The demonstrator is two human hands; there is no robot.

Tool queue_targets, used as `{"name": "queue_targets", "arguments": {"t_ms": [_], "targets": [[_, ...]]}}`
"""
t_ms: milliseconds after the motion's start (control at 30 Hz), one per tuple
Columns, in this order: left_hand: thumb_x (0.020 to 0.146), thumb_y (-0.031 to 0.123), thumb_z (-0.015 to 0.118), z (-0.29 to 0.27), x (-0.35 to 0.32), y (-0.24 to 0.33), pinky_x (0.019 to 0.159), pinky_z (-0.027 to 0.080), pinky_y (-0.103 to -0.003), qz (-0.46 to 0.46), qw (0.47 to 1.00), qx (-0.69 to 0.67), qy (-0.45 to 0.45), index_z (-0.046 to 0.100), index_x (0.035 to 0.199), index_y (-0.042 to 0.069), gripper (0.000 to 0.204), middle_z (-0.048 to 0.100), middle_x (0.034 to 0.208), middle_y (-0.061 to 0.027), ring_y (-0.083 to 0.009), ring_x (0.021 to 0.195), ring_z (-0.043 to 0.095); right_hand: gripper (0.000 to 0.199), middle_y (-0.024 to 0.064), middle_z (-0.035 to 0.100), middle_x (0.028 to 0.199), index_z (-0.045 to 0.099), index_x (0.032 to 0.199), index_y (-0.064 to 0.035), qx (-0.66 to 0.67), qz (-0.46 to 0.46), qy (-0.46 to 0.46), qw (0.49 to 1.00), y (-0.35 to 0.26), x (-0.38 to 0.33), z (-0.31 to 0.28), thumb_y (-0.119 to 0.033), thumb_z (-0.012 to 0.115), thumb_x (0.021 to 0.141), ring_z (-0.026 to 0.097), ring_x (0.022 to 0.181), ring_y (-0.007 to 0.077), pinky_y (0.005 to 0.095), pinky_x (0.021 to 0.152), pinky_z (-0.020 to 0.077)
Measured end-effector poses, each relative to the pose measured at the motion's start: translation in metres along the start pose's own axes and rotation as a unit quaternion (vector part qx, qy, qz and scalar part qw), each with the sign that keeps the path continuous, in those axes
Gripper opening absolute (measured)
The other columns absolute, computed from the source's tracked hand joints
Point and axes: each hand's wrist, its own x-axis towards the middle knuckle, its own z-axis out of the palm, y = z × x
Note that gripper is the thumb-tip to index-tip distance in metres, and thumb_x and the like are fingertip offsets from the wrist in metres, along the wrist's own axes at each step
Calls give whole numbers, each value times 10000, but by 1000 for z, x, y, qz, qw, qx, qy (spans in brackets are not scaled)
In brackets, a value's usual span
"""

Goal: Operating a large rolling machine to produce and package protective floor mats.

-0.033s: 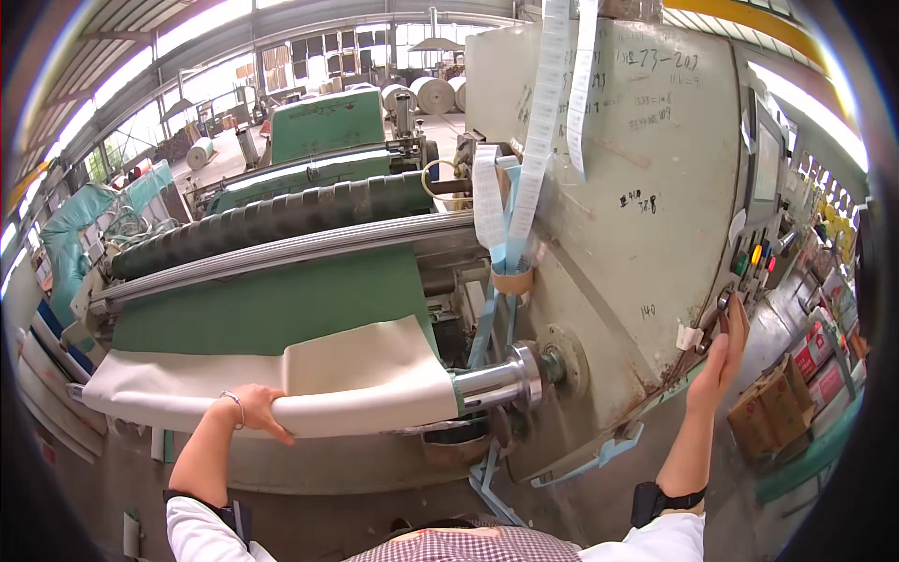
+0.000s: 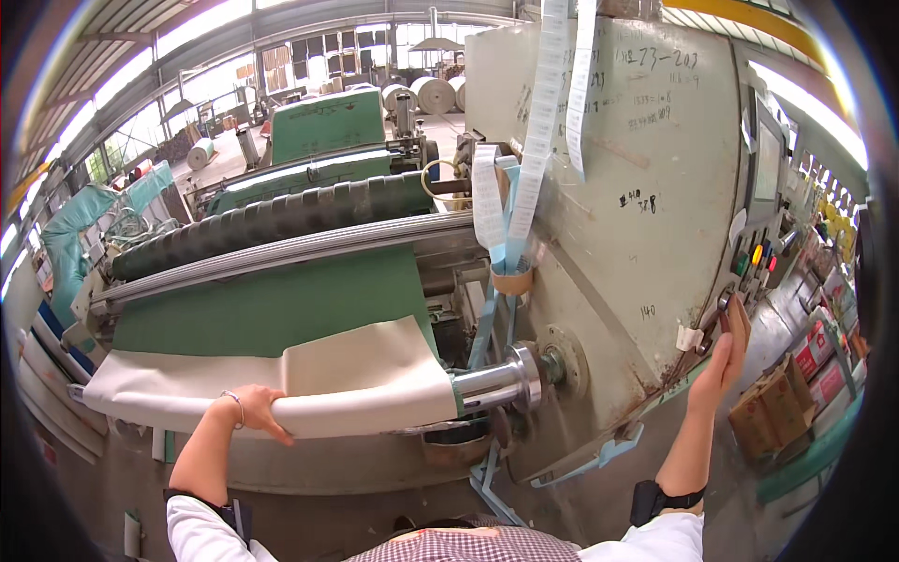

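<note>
Currently: white rolls [image 2: 58, 393], several, low, well L of the L grip; teal plastic sheeting [image 2: 67, 244], beyond same, draped. Green sheet [image 2: 253, 314], 1 pc., just past L hand, emerging from under a pale metal bar [image 2: 281, 255], w/ dark ribbed roller [image 2: 272, 217] farther off. Left hand [image 2: 255, 410]: palm down, thumb spread from fingers, thumb on near side, fingers over top; nothing pinched, resting on cream sheet [image 2: 365, 367]. Said cream sheet, main item: rounded over the near bar-like roll directly under L hand, far edge lapped on green, raised crease to R of grip; whether cream is the green's reverse, can't tell. Steel shaft [image 2: 492, 384], R of L grip, at roll's end. Paper strips [image 2: 536, 131], printed, hanging between the two hands, high. Grey housing [image 2: 609, 253], marked by hand, L of R hand. Right hand [image 2: 728, 351]: edge-on at housing edge, fingers extended, adj. to round knob [image 2: 724, 300]; whether gripping or pressing, can't tell. Push-buttons [image 2: 757, 254], coloured, just above R grip. Cardboard box [image 2: 773, 407], below & R of same. Chg. vs. prior frame: none discernible; hands, lap & crease all as they were. Judged meaning: work at a steady hold, no sheet advance shown.
</note>
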Motion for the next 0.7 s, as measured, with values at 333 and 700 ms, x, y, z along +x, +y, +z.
{"name": "queue_targets", "arguments": {"t_ms": [333,700], "targets": [[498,573,877,-5,14,-7,973,468,-373,36,998,-5,-52,608,1240,92,924,675,1157,-142,-287,1113,617,336,219,513,1329,588,1249,40,-199,-111,115,967,-56,-3,14,-155,471,1002,493,1241,313,414,1057,349],[529,606,864,-2,32,-29,953,467,-380,129,984,-71,-98,524,1296,63,999,656,1167,-156,-306,1127,605,690,192,653,1100,548,1205,33,182,-184,-705,661,-301,-148,361,-365,800,701,621,1058,339,411,907,495]]}}
